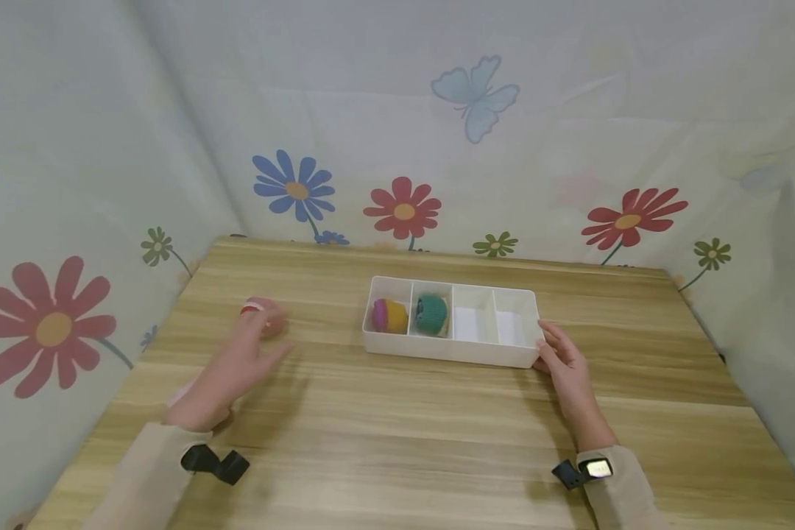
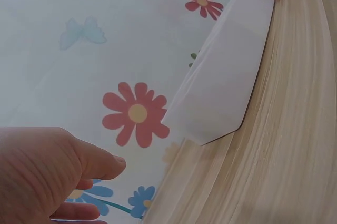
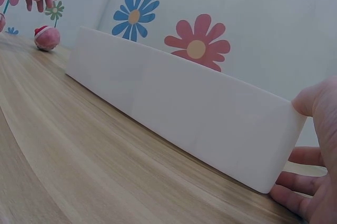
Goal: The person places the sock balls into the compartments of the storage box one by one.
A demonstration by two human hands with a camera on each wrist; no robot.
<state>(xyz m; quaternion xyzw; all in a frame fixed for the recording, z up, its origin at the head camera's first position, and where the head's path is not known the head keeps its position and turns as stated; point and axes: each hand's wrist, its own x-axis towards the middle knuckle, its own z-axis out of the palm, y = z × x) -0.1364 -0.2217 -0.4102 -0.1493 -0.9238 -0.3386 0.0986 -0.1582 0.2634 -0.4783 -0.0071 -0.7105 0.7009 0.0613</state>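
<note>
Flower-printed white fabric (image 1: 358, 110) encloses a wood-grain table (image 1: 437, 456) on which both hands are positioned. A white tray (image 1: 450, 350), divided into four compartments in a row, stands flat to the left of the right hand's fingers. Counting from those fingers, the first and second compartments show bare white floors; the third contains a teal knitted item (image 1: 431, 314); the fourth, farthest away, contains a purple-and-yellow item (image 1: 390, 316). Right hand (image 1: 567, 372): thumb at the near corner of the rim, fingers bent around the adjacent end wall, gripping the tray. Left hand (image 1: 232, 372): lowered palm, thumb spread from loosely extended fingers, nothing held; its outline is blurred. Just below its fingertips, and apart from them, a pink ball (image 3: 47, 38) rests on the table. Behind those fingers, near the wrist, a second pink object (image 1: 180, 394) is mostly hidden.
</note>
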